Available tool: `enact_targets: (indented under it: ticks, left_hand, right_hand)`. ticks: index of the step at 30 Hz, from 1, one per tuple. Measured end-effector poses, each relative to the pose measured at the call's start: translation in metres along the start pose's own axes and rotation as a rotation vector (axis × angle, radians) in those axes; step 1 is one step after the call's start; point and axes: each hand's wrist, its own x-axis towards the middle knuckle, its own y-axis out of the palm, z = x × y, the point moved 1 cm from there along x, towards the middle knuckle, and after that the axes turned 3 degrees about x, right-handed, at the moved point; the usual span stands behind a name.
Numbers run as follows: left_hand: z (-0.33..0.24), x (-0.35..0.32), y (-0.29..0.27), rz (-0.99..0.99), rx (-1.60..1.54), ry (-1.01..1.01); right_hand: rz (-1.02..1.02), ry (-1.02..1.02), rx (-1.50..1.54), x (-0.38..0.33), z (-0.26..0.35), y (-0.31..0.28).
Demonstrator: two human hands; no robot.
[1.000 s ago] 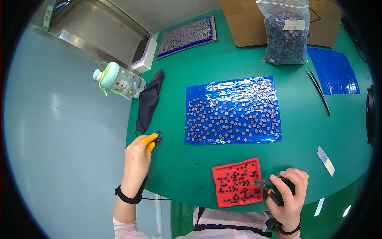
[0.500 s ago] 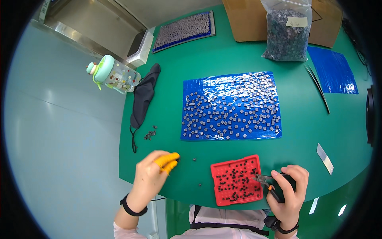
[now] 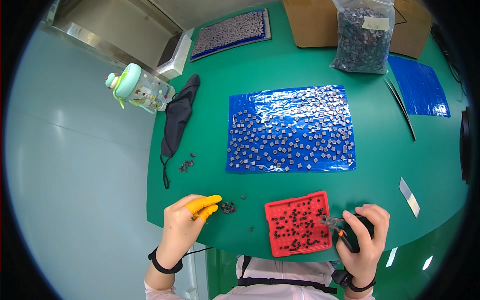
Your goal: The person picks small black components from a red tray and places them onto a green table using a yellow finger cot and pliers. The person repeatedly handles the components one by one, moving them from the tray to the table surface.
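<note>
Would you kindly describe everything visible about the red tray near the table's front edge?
The red tray is a small, squarish, shallow plastic-looking piece with a raised rim. It lies flat on the green table, slightly turned, just below the blue sheet. Many small dark parts are scattered inside. The right hand holds pliers whose tips reach over its right edge.

The pliers (image 3: 334, 223) vanish into the right hand (image 3: 364, 240) (handles hidden); cardboard box (image 3: 320, 22) cut off at twelve o'clock.
</note>
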Motion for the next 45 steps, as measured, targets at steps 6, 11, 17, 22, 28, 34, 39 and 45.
enact_targets:
  ticks: [6, 11, 17, 22, 28, 34, 39, 45]
  left_hand:
    - [-0.003, 0.007, 0.001, 0.038, 0.126, 0.106]
    - [-0.006, 0.011, 0.000, 0.086, 0.082, -0.041]
    - [-0.010, 0.012, 0.000, 0.111, 0.087, -0.034]
    - [-0.011, 0.003, 0.007, 0.023, 0.142, 0.051]
    - [-0.019, -0.006, 0.009, -0.078, 0.373, 0.231]
    - [-0.015, -0.003, 0.004, -0.050, 0.339, 0.221]
    - [-0.028, -0.012, 0.001, -0.249, 0.132, 0.109]
    - [-0.061, -0.043, 0.035, 0.074, -1.038, -0.004]
  right_hand:
    - [0.001, -0.007, -0.007, 0.000, 0.000, 0.000]
    - [0.007, -0.001, 0.000, 0.002, 0.003, 0.000]
    - [0.000, -0.020, -0.003, 0.001, 0.001, 0.000]
    - [0.006, -0.050, -0.018, -0.001, -0.003, -0.001]
    - [0.020, -0.071, -0.055, -0.001, -0.003, -0.001]
    - [0.000, -0.063, -0.044, -0.001, -0.001, 0.000]
    - [-0.018, -0.047, 0.030, 0.000, -0.001, -0.004]
    - [0.019, -0.080, 0.252, 0.001, 0.015, -0.004]
